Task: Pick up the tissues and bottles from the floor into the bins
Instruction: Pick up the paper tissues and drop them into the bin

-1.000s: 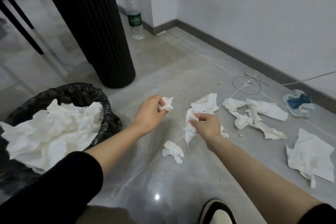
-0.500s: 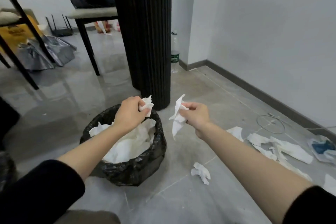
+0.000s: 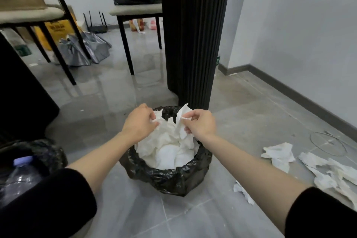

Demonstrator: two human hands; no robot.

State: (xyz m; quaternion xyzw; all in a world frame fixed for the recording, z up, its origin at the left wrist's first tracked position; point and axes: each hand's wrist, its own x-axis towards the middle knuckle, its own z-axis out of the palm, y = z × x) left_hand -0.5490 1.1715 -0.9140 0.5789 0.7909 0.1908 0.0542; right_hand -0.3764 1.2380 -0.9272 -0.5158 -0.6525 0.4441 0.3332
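Left hand [image 3: 139, 123] pinches small crumpled white tissue [image 3: 156, 116], right hand [image 3: 201, 123] pinches larger white tissue sheet [image 3: 182, 115], fingers [image 3: 191, 116] curled, over black-bagged round bin [image 3: 170, 179] of tissues.

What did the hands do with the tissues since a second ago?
Both hands carried their tissues from the floor over to the round bin lined with a black bag. The left hand still grips a small crumpled white tissue; the right hand still pinches a larger white tissue. The white tissues scattered on the floor stayed.
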